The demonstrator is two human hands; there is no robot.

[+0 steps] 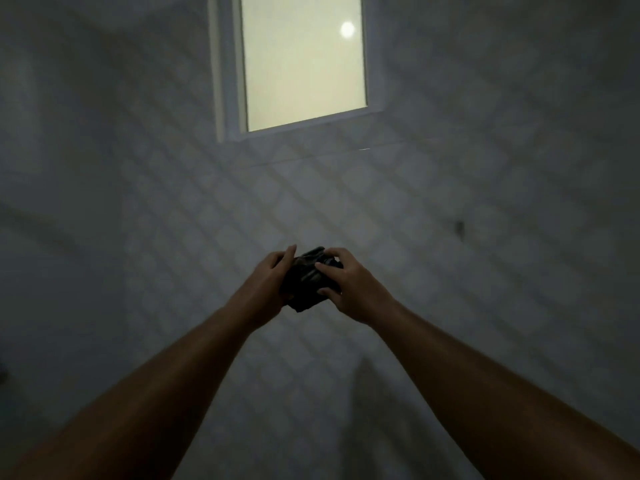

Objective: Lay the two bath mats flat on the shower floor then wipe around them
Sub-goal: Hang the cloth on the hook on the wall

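Both my arms reach forward in a dim tiled room. Between my hands is a small dark bundle point(306, 280), crumpled or folded, that looks like cloth; the light is too low to tell more. My left hand point(268, 289) cups its left side with the fingers stretched up along it. My right hand point(346, 284) grips its right side, thumb and fingers pressed onto the top. No bath mat shows in the view.
Ahead is a wall of pale diamond-pattern tiles point(433, 209). A frosted window point(303, 60) in a white frame glows above, with a round bright spot in it. A small dark mark point(459, 227) sits on the wall at the right.
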